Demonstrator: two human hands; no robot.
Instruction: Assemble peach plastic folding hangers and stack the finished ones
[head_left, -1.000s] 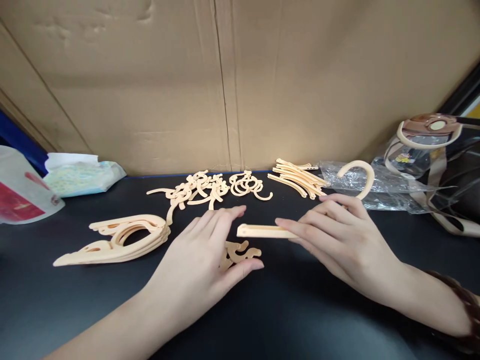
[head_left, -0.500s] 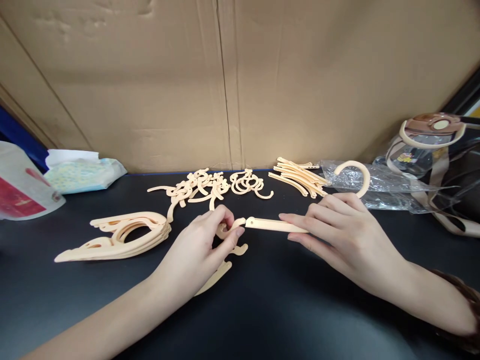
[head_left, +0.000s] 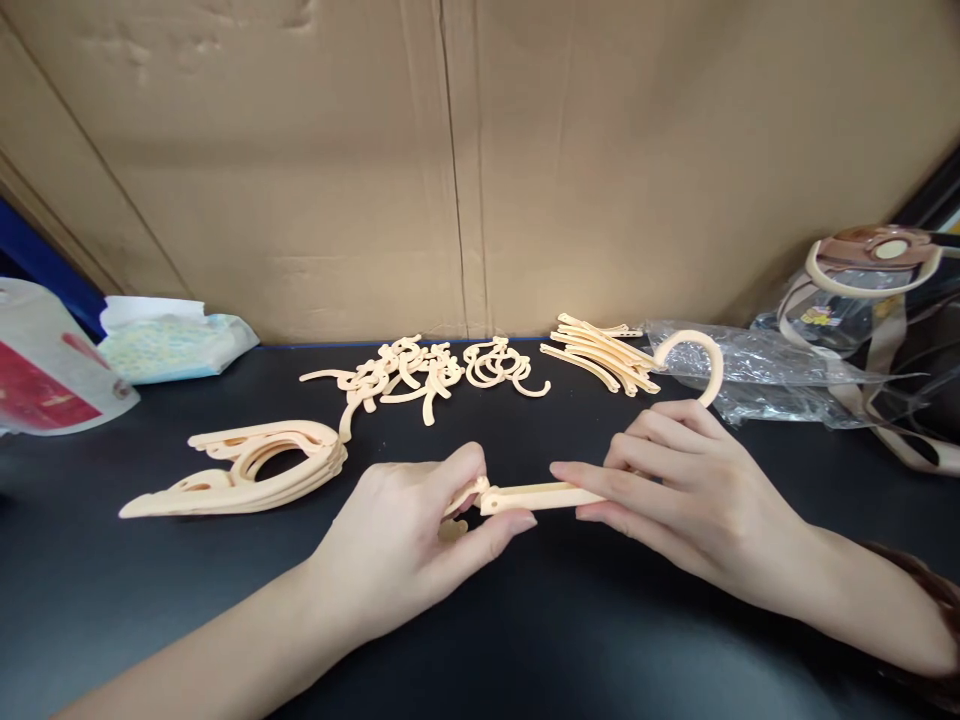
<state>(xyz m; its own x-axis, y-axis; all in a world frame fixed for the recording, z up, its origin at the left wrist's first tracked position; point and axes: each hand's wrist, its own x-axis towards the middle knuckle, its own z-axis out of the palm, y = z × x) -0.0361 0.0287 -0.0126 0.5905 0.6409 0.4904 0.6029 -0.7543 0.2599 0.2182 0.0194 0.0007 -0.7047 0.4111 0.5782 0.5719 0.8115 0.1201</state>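
Observation:
My left hand (head_left: 405, 535) is closed around a cream plastic hanger piece (head_left: 453, 530), mostly hidden by the fingers. In my right hand (head_left: 686, 490) is a cream hanger bar (head_left: 540, 497), pinched between thumb and fingers. Its holed end lies at my left thumb and meets the left-hand piece; whether they are joined I cannot tell. A curved hanger hook (head_left: 709, 365) sticks up above my right hand, its lower end hidden there. To the left lies a stack of curved hanger arms (head_left: 300, 487). Behind the hands are a pile of small curved pieces (head_left: 431, 395) and several bars (head_left: 600, 350).
A tissue pack (head_left: 176, 345) and a white-and-red container (head_left: 60, 365) stand at the left. Clear plastic bags (head_left: 780, 375) and a bottle with a brown lid (head_left: 870, 265) are at the right. A cardboard wall (head_left: 337, 180) closes off the back of the black table (head_left: 540, 640).
Both hands have come slightly down toward me. The piece in my left hand has turned and sunk into the fingers, and my left thumb now reaches under the bar's end.

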